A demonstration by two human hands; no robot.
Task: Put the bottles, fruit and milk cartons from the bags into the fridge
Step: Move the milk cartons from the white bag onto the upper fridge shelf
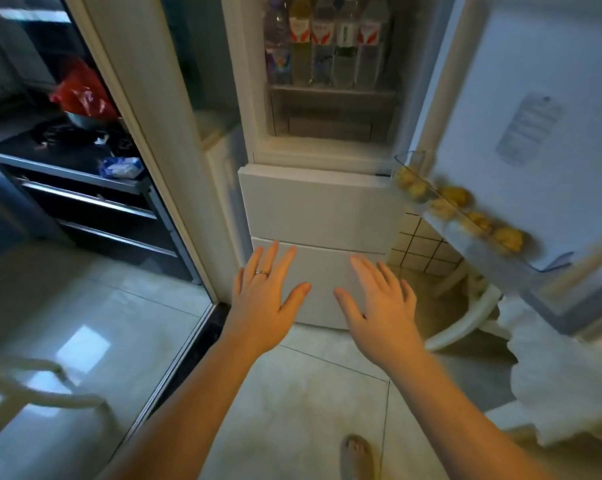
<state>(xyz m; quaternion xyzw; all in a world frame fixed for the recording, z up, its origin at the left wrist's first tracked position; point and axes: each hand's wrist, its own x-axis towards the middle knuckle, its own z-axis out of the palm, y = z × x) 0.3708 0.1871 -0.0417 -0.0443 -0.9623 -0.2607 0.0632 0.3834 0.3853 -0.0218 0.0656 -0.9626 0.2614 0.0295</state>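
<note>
Bottles (327, 39) stood in a row along the front edge of the upper shelf of the fridge (313, 202). Yellow fruit (458, 209) lay along the bin of the open fridge door (521, 98), blurred. No milk cartons in view. Left hand (261, 299) and right hand (382, 306) were both empty, fingers spread and relaxed, out in front of the lower drawer fronts; contact with them could not be told.

Judged: between items. Next move likely called for fetching the remaining goods or swinging the door closed.

A red bag (81, 91) sat on the kitchen table well apart to the left, beyond a glass sliding door (147, 168). A blue-white packet (121, 167) lay at that table's front edge. A white chair (465, 317) and a white cloth (552, 375) crowded the floor under the open door and could hinder it. A bare foot (356, 455) showed below.
</note>
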